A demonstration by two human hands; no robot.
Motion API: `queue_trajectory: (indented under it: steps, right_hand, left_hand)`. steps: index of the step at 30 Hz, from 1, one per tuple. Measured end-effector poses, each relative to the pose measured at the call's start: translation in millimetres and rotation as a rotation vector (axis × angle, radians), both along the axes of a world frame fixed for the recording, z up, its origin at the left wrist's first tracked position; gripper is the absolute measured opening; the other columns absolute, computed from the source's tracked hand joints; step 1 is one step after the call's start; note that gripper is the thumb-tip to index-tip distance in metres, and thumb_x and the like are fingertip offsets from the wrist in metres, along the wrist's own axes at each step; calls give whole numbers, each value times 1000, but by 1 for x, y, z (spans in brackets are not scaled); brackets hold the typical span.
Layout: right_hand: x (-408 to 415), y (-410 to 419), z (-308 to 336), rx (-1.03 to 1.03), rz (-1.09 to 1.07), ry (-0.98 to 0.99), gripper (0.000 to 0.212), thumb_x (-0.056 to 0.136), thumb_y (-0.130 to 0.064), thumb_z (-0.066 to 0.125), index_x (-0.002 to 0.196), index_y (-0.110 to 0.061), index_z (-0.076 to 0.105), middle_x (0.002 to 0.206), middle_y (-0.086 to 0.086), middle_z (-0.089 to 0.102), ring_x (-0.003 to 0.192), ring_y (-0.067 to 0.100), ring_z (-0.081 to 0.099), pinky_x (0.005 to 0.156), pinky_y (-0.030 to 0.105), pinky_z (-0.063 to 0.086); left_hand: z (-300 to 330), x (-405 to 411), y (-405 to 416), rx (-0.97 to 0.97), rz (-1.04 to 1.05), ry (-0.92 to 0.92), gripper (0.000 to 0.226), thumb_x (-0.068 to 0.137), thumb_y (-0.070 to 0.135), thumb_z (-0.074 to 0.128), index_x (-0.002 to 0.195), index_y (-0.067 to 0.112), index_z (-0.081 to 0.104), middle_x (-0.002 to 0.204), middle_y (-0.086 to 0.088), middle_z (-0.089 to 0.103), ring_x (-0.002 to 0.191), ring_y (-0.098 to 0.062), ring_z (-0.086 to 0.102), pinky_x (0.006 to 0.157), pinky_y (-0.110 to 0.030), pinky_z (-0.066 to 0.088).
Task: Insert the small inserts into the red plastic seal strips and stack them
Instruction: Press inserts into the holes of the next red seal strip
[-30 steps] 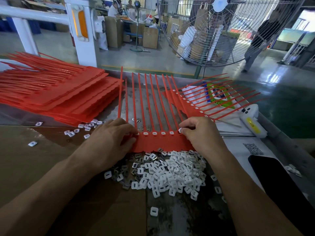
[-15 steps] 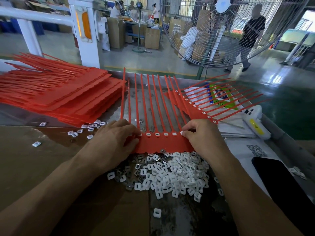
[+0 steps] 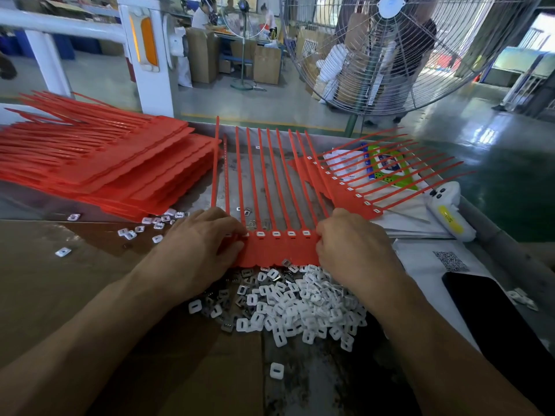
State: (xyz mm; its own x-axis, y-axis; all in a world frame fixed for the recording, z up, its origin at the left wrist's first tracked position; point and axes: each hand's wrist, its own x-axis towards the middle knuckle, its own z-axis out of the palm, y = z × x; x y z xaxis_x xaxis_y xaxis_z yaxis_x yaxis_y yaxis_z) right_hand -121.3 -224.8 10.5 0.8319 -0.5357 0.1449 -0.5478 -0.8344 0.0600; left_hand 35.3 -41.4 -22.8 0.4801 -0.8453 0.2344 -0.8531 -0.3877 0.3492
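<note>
Both hands are gripping the red strip (image 3: 279, 247) lying flat on the surface (image 3: 60, 283); the left hand (image 3: 198, 247) is pinching its left end, the right hand (image 3: 351, 247) its right end; fingertips are hiding beneath; inserts (image 3: 300, 304) are lying heaped just below.

Your red seal strip (image 3: 279, 249) lies flat before you, its thin tails fanned away, four white inserts (image 3: 283, 233) showing in its head row. A loose pile of inserts (image 3: 295, 304) sits just beneath it. Finished strips (image 3: 345, 187) lie to the right, a tall stack (image 3: 99, 163) to the left.
</note>
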Motion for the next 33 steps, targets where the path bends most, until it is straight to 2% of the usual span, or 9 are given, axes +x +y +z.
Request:
queue_trajectory:
  steps: [5, 9, 11, 13, 15, 21, 25, 30, 33]
  right_hand:
    - [2, 8, 0, -6, -34, 23, 22, 101, -19, 50, 112, -12, 68, 111, 7, 54, 103, 28, 57, 72, 35, 35]
    - [-3, -7, -2, 163, -45, -102, 26, 100, -26, 52, 92, -12, 72, 91, 0, 63, 85, 24, 63, 68, 33, 46]
    - [-9, -17, -1, 297, -65, -230, 24, 100, -24, 55, 105, -18, 78, 105, 0, 75, 93, 21, 69, 83, 37, 56]
    - [-13, -22, 1, 351, -62, -290, 29, 100, -20, 54, 118, -24, 77, 121, -5, 74, 109, 16, 68, 98, 40, 55]
    - [-15, -25, 2, 357, -30, -275, 32, 100, -17, 53, 117, -28, 77, 123, -8, 74, 113, 14, 66, 101, 39, 53]
    - [-13, -25, -1, 253, 7, -145, 33, 98, -15, 52, 108, -28, 80, 112, -3, 73, 104, 22, 67, 86, 40, 56]
    - [-13, -22, -4, 168, 29, -83, 31, 97, -18, 52, 108, -26, 79, 109, -1, 73, 101, 23, 67, 84, 40, 56]
    - [-14, -30, -10, 387, -45, -303, 31, 99, -17, 53, 111, -28, 79, 118, -7, 75, 107, 14, 68, 95, 36, 55]
    - [-16, -35, -11, 506, -83, -413, 30, 99, -15, 54, 107, -29, 79, 107, -10, 75, 102, 10, 67, 85, 27, 53]
  left_hand:
    - [2, -1, 0, 6, 1, 11, 43, 94, 51, 45, 130, 36, 62, 126, 14, 55, 119, -9, 50, 107, -40, 44]
    - [1, 1, -1, 5, 5, 13, 39, 96, 49, 48, 130, 37, 61, 126, 15, 55, 119, -8, 49, 107, -40, 44]
    - [1, 1, -1, -2, 6, 13, 37, 97, 48, 50, 130, 37, 62, 127, 14, 55, 120, -8, 49, 108, -39, 43]
    - [1, 1, -1, -8, 11, 15, 36, 97, 47, 52, 130, 36, 62, 128, 14, 55, 121, -9, 49, 109, -39, 42]
    - [2, 1, -2, -5, 12, 14, 36, 97, 46, 52, 130, 37, 62, 129, 14, 54, 122, -8, 48, 110, -39, 41]
    - [2, 0, -2, 2, 7, 15, 36, 96, 47, 51, 129, 37, 62, 127, 14, 55, 121, -10, 49, 108, -41, 43]
    - [2, -1, -1, 3, 2, 11, 38, 96, 48, 49, 129, 36, 62, 127, 14, 55, 120, -10, 50, 107, -42, 44]
    - [2, -1, 0, 1, -2, 20, 38, 96, 48, 50, 130, 36, 62, 127, 14, 55, 120, -10, 50, 107, -42, 45]
    - [1, 0, -1, -4, -3, 16, 37, 97, 47, 51, 130, 35, 62, 127, 14, 55, 120, -10, 50, 107, -41, 44]
